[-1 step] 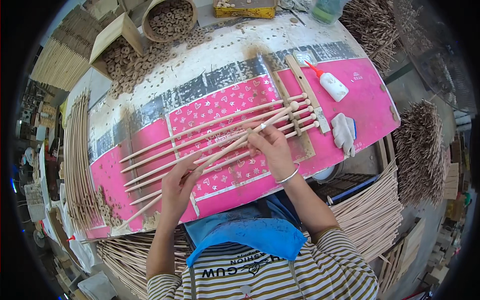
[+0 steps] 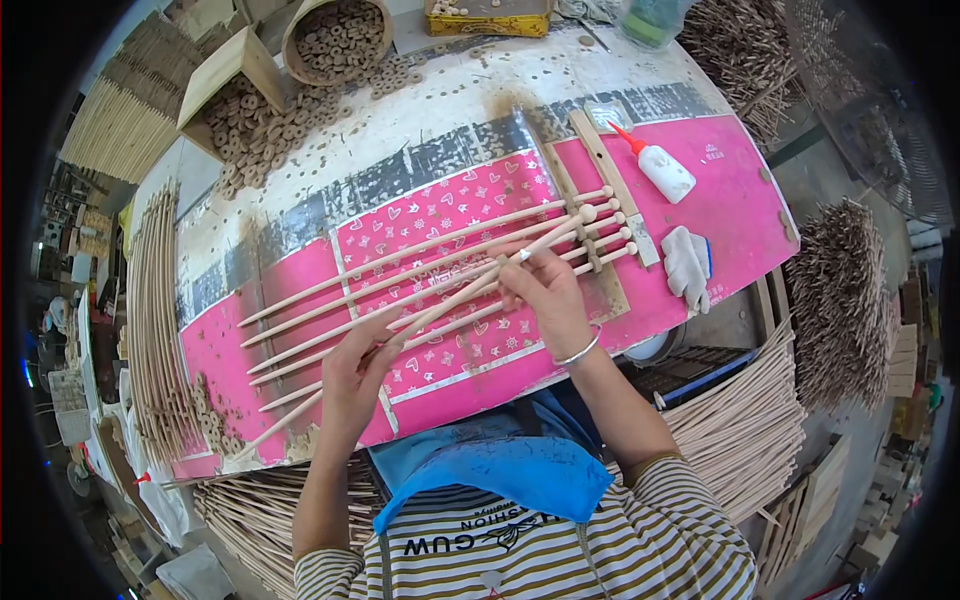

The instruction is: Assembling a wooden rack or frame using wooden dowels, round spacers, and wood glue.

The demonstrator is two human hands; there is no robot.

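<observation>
A long pale wooden stick with a ball end [image 2: 452,302] lies slantwise across my hands, its ball at the upper right. My left hand [image 2: 358,362] has its fingers closed round the middle of the stick. Closer to the ball, my right hand [image 2: 548,296] pinches the same stick; a small tan piece shows at those fingertips, its kind unclear. A white band sits on one right finger. Under the held stick, several similar ball-ended sticks [image 2: 420,249] lie side by side, their ball ends across a wooden strip [image 2: 572,190].
A white glue bottle with a red tip [image 2: 666,173] and a pale glove [image 2: 687,268] lie to the right on the pink table covering [image 2: 740,220]. Wooden rings [image 2: 250,125] spill from containers at the far left. A row of sticks [image 2: 160,330] lines the left edge.
</observation>
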